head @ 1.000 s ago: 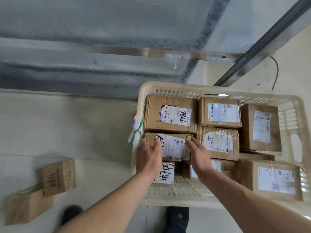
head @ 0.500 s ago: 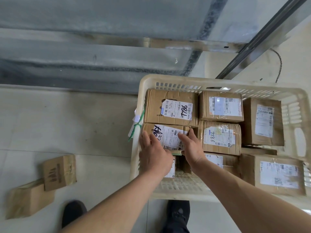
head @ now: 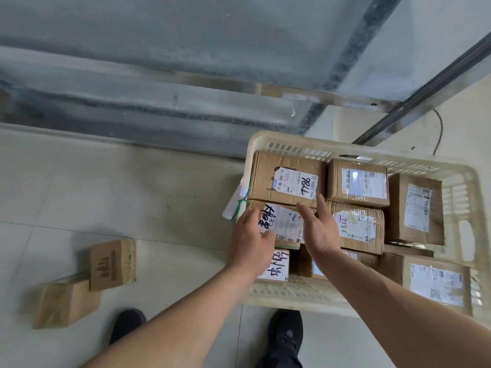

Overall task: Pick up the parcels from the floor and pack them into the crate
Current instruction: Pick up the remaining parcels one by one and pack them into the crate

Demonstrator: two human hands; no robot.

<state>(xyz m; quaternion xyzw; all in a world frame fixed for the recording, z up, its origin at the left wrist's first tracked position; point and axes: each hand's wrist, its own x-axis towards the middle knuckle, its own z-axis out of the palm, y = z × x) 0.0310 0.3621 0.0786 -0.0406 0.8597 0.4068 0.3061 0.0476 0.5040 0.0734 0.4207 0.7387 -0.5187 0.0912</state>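
A cream plastic crate [head: 297, 140] stands on the floor at the right, holding several brown cardboard parcels with white labels. A small parcel with a handwritten label [head: 287, 221] lies on top in the crate's left column, just in front of a larger parcel marked 7786 [head: 287, 179]. My left hand [head: 248, 241] lies flat on the small parcel's left side, thumb on the label. My right hand [head: 320, 232] hovers at its right edge with straight, spread fingers. Two more brown parcels lie on the floor at the left, one upright [head: 113, 264] and one blurred [head: 63, 301].
A metal-framed glass partition [head: 186, 75] runs along the back, close behind the crate. Pale tiled floor [head: 132, 195] spreads to the left. My two black shoes [head: 127, 324] [head: 287, 335] stand at the crate's near edge. A thin cable [head: 439, 128] hangs at the far right.
The small labelled parcel has gone back and down against the 7786 parcel. Both hands have loosened from its sides; the right hand's fingers now spread straight.
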